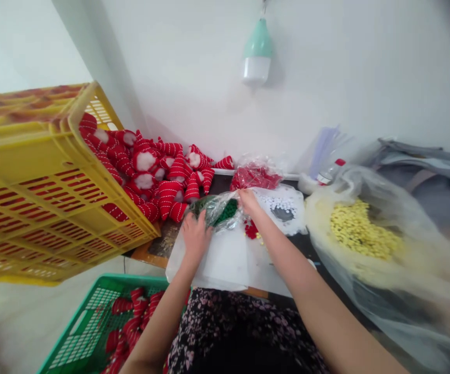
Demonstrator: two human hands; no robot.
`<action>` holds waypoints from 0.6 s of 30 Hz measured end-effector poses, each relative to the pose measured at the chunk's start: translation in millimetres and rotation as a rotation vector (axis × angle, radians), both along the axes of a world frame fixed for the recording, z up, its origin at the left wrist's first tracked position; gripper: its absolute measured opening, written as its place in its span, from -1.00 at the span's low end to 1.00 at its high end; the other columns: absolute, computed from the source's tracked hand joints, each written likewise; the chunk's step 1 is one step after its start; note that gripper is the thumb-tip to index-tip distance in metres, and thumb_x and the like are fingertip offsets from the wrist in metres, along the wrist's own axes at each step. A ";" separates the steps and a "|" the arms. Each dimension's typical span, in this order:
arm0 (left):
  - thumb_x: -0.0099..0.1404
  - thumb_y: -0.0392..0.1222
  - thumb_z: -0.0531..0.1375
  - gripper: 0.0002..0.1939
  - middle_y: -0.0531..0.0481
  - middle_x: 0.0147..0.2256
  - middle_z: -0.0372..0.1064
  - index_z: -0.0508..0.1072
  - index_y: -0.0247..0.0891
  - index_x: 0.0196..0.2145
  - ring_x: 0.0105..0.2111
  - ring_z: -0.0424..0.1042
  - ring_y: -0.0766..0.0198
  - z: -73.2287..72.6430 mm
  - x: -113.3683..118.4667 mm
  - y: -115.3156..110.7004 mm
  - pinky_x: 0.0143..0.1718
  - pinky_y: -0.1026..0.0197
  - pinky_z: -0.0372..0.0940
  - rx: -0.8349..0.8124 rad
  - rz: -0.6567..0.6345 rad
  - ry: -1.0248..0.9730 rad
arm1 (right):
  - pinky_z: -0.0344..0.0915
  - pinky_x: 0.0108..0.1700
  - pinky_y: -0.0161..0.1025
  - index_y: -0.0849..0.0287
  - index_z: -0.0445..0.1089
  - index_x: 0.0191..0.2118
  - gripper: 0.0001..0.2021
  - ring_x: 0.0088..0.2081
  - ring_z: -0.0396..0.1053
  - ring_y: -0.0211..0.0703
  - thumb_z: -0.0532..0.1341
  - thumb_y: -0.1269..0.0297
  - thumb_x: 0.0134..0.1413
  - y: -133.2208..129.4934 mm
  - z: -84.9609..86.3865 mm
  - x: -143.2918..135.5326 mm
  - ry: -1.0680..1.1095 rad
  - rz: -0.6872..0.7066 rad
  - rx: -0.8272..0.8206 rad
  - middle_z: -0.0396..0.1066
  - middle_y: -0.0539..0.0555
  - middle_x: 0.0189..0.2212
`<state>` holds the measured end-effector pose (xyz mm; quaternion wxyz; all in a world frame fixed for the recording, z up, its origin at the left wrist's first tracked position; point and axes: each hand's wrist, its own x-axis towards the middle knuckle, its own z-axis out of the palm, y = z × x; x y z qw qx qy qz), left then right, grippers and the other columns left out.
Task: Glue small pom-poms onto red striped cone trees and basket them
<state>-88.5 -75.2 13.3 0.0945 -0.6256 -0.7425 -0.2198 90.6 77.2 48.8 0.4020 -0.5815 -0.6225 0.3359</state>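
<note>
A clear plastic bag (217, 206) of dark green pieces lies on the table in front of me. My left hand (196, 235) rests against its left end, fingers apart and stretched forward. At the bag's right end, my right hand (248, 201) has its fingers closed on the plastic; the fingertips are partly hidden. Below the bag is a white sheet (225, 265). Beside my right wrist are small red pieces (251, 229) and a few yellow ones. White pieces (283, 208) lie on a white plastic sheet to the right.
A yellow crate (45, 192) tips toward the table at left, with red striped stuffed pieces (168, 195) spilling out. A green basket (77, 337) holds more below. Behind is a bag of red pieces (256, 176). Yellow pieces (365, 228) fill a large plastic bag (415, 280) at right.
</note>
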 end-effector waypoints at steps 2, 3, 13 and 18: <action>0.32 -0.12 0.31 -0.39 -0.46 0.15 0.26 0.37 -0.31 0.27 0.09 0.37 -0.21 -3.3 -1.6 3.2 0.07 -0.19 0.35 0.084 -0.003 -0.047 | 0.26 -0.52 -0.28 0.06 0.24 -0.42 -0.79 -0.62 0.26 -0.19 0.08 0.19 0.25 -3.8 -2.7 -2.1 0.013 -0.001 0.014 0.18 -0.12 -0.67; 0.32 -0.10 0.31 -0.41 -0.47 0.13 0.27 0.38 -0.35 0.25 0.08 0.37 -0.20 -2.9 -1.3 5.8 0.07 -0.20 0.36 0.123 -0.024 -0.063 | 0.29 -0.49 -0.28 0.07 0.27 -0.37 -0.81 -0.59 0.29 -0.18 0.07 0.18 0.27 -6.6 -3.2 -2.4 0.015 0.005 0.027 0.23 -0.11 -0.63; 0.39 -0.41 0.05 -0.63 -0.28 0.18 0.43 0.57 -0.24 0.00 0.08 0.49 -0.04 22.4 -5.0 42.0 0.10 -0.02 0.38 0.019 -0.292 0.015 | 0.35 -0.07 0.01 0.18 0.23 0.28 -0.35 -0.07 0.44 0.24 0.36 0.24 0.09 -70.4 12.7 21.9 -0.476 0.007 0.247 0.42 0.38 0.03; 0.39 -0.21 0.17 -0.40 -0.47 0.28 0.32 0.29 -0.49 0.33 0.22 0.41 -0.19 29.6 -4.7 52.2 0.18 -0.07 0.36 0.041 -0.184 -0.112 | 0.34 -0.13 -0.13 0.11 0.34 0.22 -0.42 -0.29 0.48 0.06 0.19 0.54 0.04 -56.5 11.1 29.0 -0.473 0.243 0.172 0.52 0.08 -0.35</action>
